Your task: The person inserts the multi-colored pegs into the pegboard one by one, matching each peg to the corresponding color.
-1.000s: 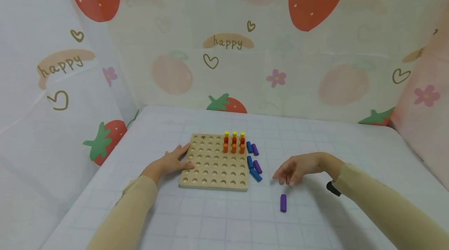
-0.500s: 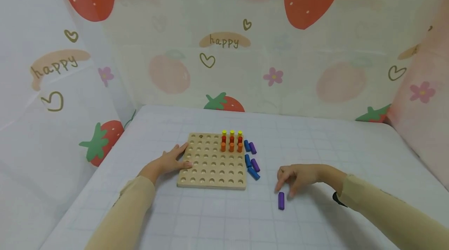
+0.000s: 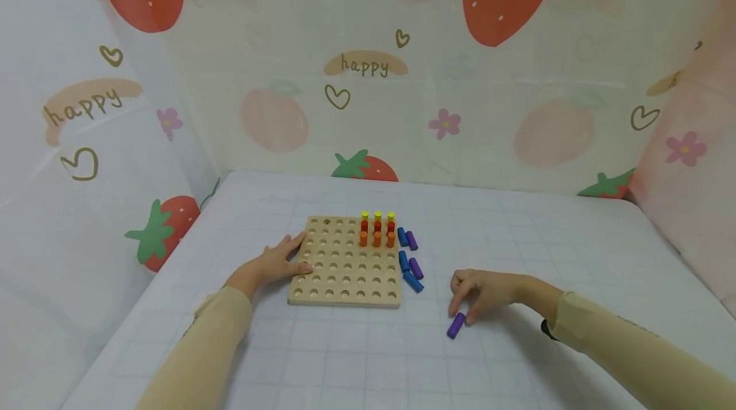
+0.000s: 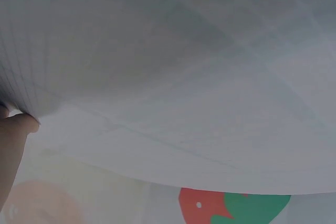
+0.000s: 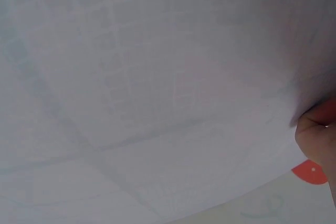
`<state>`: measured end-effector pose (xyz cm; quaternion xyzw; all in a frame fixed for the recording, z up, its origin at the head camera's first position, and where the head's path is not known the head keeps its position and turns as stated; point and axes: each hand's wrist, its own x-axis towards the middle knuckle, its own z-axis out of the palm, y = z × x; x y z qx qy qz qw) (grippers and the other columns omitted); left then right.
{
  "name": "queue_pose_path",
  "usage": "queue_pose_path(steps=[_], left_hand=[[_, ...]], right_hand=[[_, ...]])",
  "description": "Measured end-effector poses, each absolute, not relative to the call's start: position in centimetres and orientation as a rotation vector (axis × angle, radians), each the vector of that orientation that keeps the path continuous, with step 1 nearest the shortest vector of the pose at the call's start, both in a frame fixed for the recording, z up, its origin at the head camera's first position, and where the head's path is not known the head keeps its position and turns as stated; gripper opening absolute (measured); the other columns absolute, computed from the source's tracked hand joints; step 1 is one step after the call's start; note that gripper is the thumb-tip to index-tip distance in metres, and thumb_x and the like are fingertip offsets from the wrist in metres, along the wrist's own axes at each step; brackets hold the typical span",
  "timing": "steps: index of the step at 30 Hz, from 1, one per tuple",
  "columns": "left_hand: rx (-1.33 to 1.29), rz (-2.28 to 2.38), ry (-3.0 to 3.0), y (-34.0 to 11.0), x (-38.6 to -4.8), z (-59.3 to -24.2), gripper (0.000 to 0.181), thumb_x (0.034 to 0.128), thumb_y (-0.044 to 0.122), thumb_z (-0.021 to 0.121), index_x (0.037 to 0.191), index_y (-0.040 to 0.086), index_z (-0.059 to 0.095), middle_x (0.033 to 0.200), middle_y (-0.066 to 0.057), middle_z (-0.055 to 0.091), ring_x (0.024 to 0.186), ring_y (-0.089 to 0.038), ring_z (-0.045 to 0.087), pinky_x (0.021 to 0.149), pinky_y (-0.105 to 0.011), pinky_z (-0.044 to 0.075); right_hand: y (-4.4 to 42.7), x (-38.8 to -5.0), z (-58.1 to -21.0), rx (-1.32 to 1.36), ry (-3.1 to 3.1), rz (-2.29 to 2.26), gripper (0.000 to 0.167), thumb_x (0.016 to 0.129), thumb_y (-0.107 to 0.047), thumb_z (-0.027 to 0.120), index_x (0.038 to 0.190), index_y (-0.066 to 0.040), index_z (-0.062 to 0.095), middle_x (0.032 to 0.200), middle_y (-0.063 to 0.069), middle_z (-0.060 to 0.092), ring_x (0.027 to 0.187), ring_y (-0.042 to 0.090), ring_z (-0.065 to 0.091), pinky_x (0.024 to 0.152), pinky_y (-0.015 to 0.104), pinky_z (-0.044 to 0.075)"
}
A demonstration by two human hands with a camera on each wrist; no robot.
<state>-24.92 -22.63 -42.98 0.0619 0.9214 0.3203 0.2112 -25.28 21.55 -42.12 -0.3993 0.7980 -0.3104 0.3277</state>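
Observation:
In the head view my left hand (image 3: 271,267) rests at the left edge of a wooden pegboard (image 3: 344,301), fingers stretched out and thumb lying on its top. Yellow pegs (image 3: 377,215), red pegs (image 3: 377,226) and orange pegs (image 3: 377,239) stand in three short rows at the board's far right corner. To the right, my right hand (image 3: 491,288) pinches the far end of a purple peg (image 3: 455,326) between thumb and index finger. That peg lies slanted on the table. Only parts of the left hand (image 4: 14,135) and right hand (image 5: 317,132) show in the wrist views.
Along the board's right side lie loose blue pegs (image 3: 413,281) and purple pegs (image 3: 416,268). A pale gridded cloth covers the table (image 3: 356,359). Behind it hangs a curtain (image 3: 489,142) printed with strawberries.
My right hand has come down and nearer to the single purple peg, now between its fingertips. The peg has turned from straight to slanted. The left hand stays on the board.

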Motion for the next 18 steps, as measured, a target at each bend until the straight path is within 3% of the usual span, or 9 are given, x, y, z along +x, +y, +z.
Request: queue_pose_path(steps=[8, 14, 18], left_hand=[[0.158, 0.875, 2.561, -22.61, -25.06, -43.08, 0.095, 0.0908, 0.052, 0.061, 0.156, 0.009, 0.008, 0.156, -0.032, -0.004, 0.132, -0.066, -0.010, 0.102, -0.077, 0.000], [0.163, 0.881, 2.562, -22.77, -25.21, -43.33, 0.094, 0.0911, 0.051, 0.061, 0.156, 0.009, 0.008, 0.156, -0.032, -0.004, 0.132, -0.065, -0.010, 0.102, -0.076, 0.000], [0.178, 0.895, 2.559, -22.73, -25.15, -43.34, 0.094, 0.0915, 0.050, 0.061, 0.156, 0.009, 0.007, 0.156, -0.032, -0.004, 0.132, -0.065, -0.011, 0.102, -0.076, -0.001]], right_hand=[[21.43, -25.26, -42.34, -1.050, 2.110, -0.822, 0.015, 0.081, -0.013, 0.078, 0.094, -0.007, 0.076, 0.091, -0.003, 0.039, 0.095, 0.013, 0.037, 0.082, 0.031, 0.030], [21.24, -25.60, -41.78, -0.897, 2.079, -0.854, 0.015, 0.086, -0.011, 0.071, 0.100, -0.006, 0.075, 0.100, 0.002, 0.056, 0.102, 0.020, 0.046, 0.089, 0.037, 0.036], [21.37, -26.13, -41.41, -0.794, 2.080, -0.888, 0.016, 0.089, -0.010, 0.066, 0.103, -0.007, 0.074, 0.098, 0.003, 0.063, 0.094, 0.021, 0.051, 0.082, 0.035, 0.040]])
